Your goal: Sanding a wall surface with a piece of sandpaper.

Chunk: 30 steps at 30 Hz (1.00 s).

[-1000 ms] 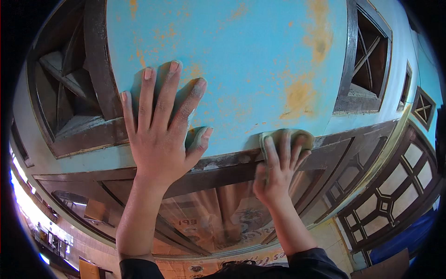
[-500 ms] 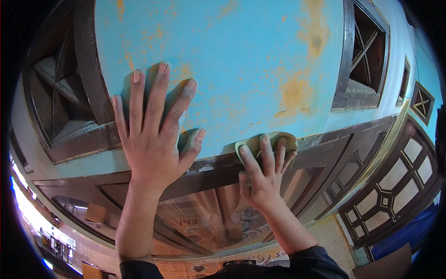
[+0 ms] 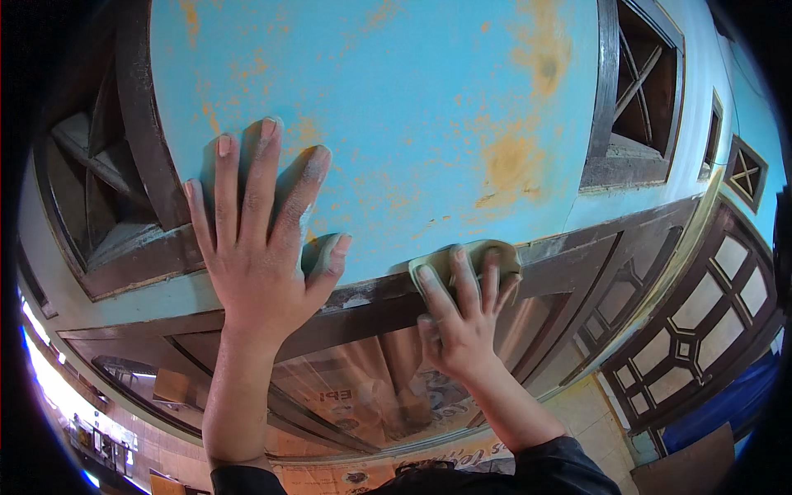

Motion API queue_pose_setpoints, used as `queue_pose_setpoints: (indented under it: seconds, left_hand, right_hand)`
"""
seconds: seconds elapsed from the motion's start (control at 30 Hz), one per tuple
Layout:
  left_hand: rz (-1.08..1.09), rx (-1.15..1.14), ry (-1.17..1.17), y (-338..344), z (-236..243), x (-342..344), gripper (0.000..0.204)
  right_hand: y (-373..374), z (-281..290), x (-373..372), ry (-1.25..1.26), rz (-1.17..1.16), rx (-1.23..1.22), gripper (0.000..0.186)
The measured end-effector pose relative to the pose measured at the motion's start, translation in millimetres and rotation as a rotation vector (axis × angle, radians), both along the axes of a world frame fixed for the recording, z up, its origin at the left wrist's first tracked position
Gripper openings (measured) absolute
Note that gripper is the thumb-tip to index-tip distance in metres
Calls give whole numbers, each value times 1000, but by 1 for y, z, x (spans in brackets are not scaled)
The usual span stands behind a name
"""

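Observation:
A light-blue painted wall panel [image 3: 396,124] with worn orange patches rises in front of me. My left hand [image 3: 260,264] lies flat on its lower left part, fingers spread and pale with dust, holding nothing. At the panel's bottom edge, my right hand [image 3: 466,318] presses a bent, tan-green piece of sandpaper [image 3: 477,256] with its fingertips. The sandpaper's underside against the wall is hidden. Just below it runs the dark brown top rail of a door frame [image 3: 363,299].
Dark wooden vents with crossed slats flank the panel, one at left [image 3: 99,181] and one at right [image 3: 643,91]. Glass panes [image 3: 371,379] sit below the rail. A dark panelled door [image 3: 693,322] stands at the right, with a blue cloth-like thing [image 3: 722,412] below it.
The view has shifted a little, so the wall and both hands appear slightly farther left. Left hand stays flat on the wall; right hand stays on the sandpaper near the same edge.

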<state>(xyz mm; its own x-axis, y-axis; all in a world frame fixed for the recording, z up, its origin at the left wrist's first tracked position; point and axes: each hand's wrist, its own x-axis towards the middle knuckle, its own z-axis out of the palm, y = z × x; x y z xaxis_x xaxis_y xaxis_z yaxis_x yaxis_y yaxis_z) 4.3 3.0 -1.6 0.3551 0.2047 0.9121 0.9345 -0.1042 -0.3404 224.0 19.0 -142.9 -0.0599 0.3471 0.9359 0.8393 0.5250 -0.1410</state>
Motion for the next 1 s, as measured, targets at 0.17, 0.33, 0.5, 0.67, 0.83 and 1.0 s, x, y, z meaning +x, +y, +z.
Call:
queue_pose_setpoints:
  seconds: [0.17,0.33,0.5,0.67,0.83,1.0]
  left_hand:
    - [23,2,13,-2,1,-2,58]
    - [27,12,16,1,0,-1,59]
    - [28,24,29,0,0,-4,60]
    - [41,5,29,1,-1,-5,59]
    - [37,36,54,2,0,-3,58]
    - [40,58,103,2,0,-4,61]
  right_hand:
    - [14,11,19,188,-48,79,56]
    - [4,3,11,-76,19,20,55]
    - [3,14,23,117,-32,34,57]
    - [14,15,50,88,-23,58,57]
    - [11,16,62,147,-83,88,59]
    - [30,21,91,221,-75,174,50]
